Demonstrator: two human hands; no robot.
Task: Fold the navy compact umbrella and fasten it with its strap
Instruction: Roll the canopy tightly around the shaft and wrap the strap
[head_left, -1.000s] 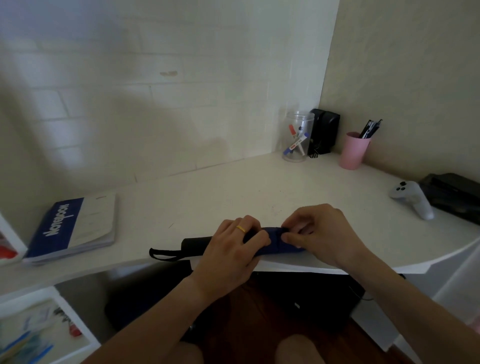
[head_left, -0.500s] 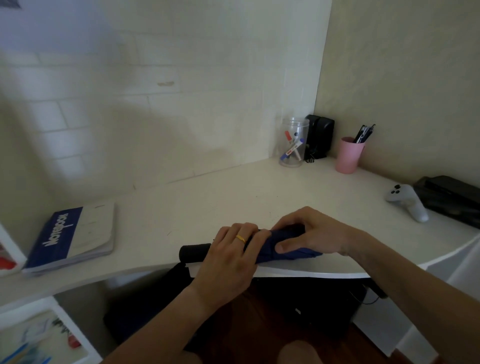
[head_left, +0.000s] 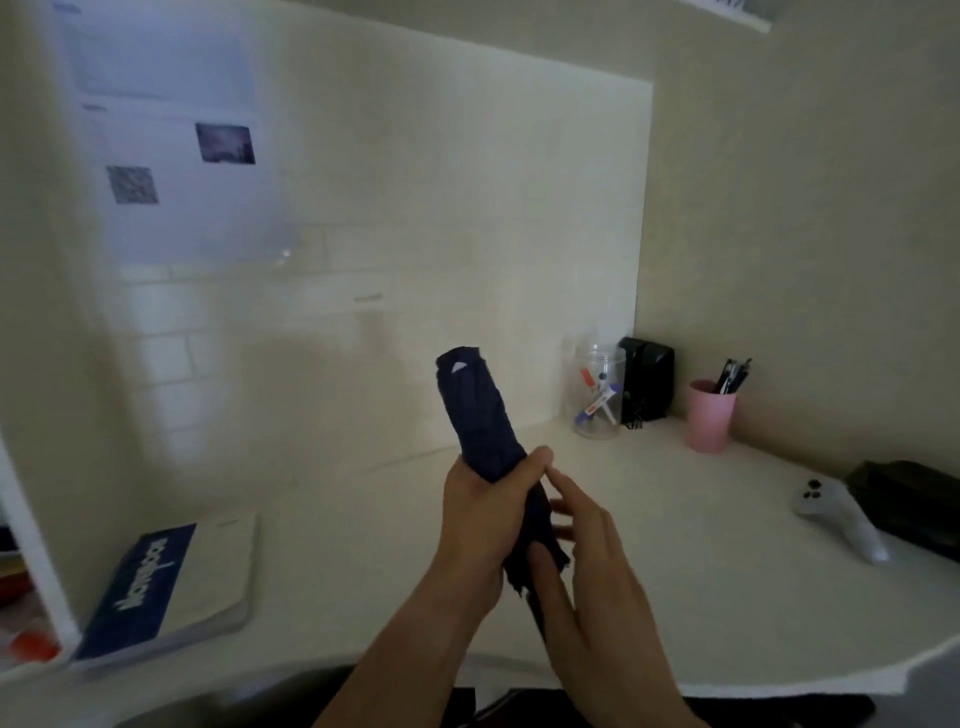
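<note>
On the far left a blue-and-white notebook (head_left: 161, 587) is lying flat on the counter (head_left: 363, 545), well clear of what I am doing. Moving right, my left hand (head_left: 485, 512) is gripping the navy umbrella (head_left: 475, 410) around its middle, fingers curled tight around the bunched canopy and the thumb pressing across it. The umbrella is standing nearly upright above the counter, tip leaning slightly left. Just beside it, my right hand (head_left: 582, 540) is working at the loose lower fabric with its fingers (head_left: 569, 483) partly spread; I cannot tell whether they are pinching the strap, which I cannot make out. Further right are a clear jar (head_left: 597, 395), a pink cup (head_left: 710, 415) of pens and a white controller (head_left: 836, 514).

I judge the risk to be the pleats springing loose: if my left grip is slackening while the right is hunting for the strap, the roll could unwind and the frayed-looking lower edge could bulge out.

Half a second ago the umbrella was lying flat at the counter's front edge under both hands; now I am holding it raised and upright.
</note>
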